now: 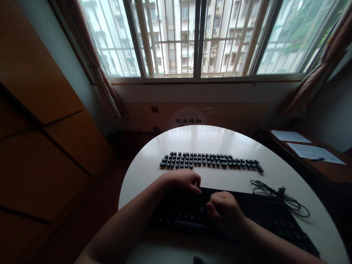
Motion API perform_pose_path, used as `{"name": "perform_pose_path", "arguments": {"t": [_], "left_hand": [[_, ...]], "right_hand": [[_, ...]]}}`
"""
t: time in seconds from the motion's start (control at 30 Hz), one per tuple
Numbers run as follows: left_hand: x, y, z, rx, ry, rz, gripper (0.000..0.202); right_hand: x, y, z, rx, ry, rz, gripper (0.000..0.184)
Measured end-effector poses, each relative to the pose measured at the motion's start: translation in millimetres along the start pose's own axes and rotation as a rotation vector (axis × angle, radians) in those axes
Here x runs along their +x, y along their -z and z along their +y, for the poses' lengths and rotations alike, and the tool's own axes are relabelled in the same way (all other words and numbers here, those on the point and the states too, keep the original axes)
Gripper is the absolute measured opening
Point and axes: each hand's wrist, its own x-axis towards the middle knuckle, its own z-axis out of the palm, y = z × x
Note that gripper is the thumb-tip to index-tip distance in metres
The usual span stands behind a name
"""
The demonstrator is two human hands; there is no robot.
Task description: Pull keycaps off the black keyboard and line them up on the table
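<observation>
A black keyboard (264, 216) lies on the round white table (231, 141), with some keys still showing on it and its middle partly hidden by my arms. My left hand (184, 179) is over the keyboard's far edge, fingers curled in toward the thumb. Closed in a fist, my right hand (224, 209) is just above the middle of the keyboard. Whatever either hand may hold is hidden or too small to make out. Beyond the keyboard, several loose black keycaps (210, 160) are laid out in rows.
A coiled black cable (288, 200) rests at the keyboard's right far corner. Part of a dark object (198, 259) shows at the bottom edge. To the right, a brown side table (308, 161) bears paper sheets (313, 152) and a pen (317, 159). Behind is a barred window (198, 44).
</observation>
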Motion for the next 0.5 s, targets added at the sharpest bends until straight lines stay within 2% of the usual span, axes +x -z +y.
{"name": "perform_pose_path", "arguments": {"t": [0.5], "left_hand": [[-2.1,0.9,4.2,0.046,-0.015,0.008,0.032]], "right_hand": [[-2.7,-1.3,2.0,-0.018,-0.043,-0.007,0.041]]}}
